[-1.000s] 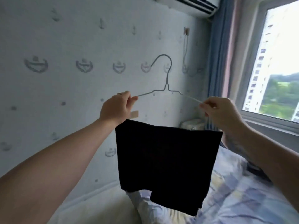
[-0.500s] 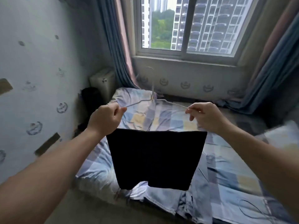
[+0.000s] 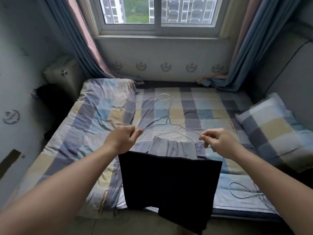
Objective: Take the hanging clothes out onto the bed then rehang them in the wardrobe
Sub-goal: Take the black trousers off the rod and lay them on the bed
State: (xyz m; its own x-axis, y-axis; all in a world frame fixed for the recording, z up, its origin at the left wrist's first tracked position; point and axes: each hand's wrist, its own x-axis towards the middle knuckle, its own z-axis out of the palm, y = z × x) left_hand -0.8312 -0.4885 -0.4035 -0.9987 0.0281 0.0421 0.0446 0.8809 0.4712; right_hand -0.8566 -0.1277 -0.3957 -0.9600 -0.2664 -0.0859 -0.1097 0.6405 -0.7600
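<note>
Black shorts hang before a blue, beige and grey checked bedsheet, flanked by blue-and-pink curtains.

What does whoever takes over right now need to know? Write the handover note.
Left hand: pinching the left end of a wire hanger.
Right hand: pinching its right end.
Dark shorts hang from that hanger, held over the near edge of the bed.
Done: a grey garment on its own hanger lies on the bed; another hanger hook shows at right.
Left: lay the shorts down, then rehang everything in the wardrobe, which is out of view.
</note>
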